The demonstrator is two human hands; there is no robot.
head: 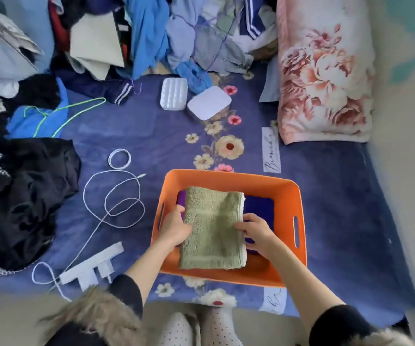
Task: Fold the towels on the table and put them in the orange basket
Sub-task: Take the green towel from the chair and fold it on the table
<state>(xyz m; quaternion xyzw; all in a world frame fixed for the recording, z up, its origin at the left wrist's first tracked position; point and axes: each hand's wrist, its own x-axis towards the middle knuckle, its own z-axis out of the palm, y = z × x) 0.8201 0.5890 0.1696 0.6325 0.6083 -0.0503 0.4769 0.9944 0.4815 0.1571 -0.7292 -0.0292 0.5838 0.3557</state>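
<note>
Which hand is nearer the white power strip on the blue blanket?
Left. The left hand grips the green towel's left edge, on the power strip's side; the right hand holds the towel's right edge, farther away.

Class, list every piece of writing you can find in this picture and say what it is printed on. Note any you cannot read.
White strip on the blue floral bedsheet: cursive script, too blurred to read.
Second white strip at the bedsheet's near edge: cursive script, partly cut off, unreadable.
Nothing legible on the orange basket or the green towel.

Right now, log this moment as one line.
stage: placing | green towel: folded, in orange basket | left hand, right hand: gripping towel
</note>
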